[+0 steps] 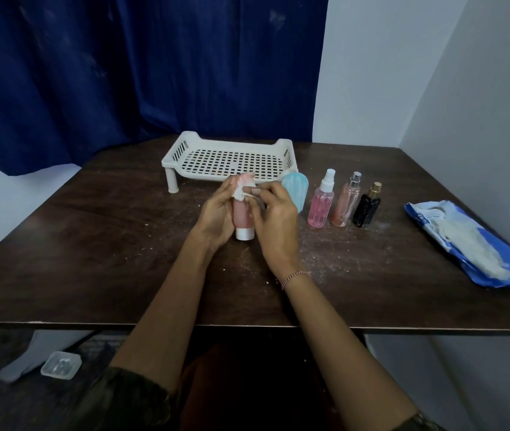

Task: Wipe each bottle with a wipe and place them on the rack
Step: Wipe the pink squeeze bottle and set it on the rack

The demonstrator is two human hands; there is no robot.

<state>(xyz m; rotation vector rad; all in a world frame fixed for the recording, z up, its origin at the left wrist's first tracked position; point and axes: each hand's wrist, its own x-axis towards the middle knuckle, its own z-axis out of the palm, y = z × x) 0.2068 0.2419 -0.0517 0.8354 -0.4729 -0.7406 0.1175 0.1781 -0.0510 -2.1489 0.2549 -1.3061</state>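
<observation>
Between both sets of fingers, the tube (241,215) stands cap-down, long axis tipped away toward the rack (232,158) just beyond. The left hand (215,214) is wrapped round its body. The right hand (274,222) pinches the wipe (241,192) on its top end.

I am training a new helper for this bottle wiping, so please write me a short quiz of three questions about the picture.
1. True or false: the rack holds no bottle yet.
2. Which hand grips the pink tube? A) the left hand B) the right hand C) neither
3. Fill in: ____ spray bottles stand between the teal bottle and the wipe pack.

Key
1. True.
2. A. The fingers of the right hand pinch the wipe at the tube's upper end.
3. Three: pink, peach and black.
</observation>
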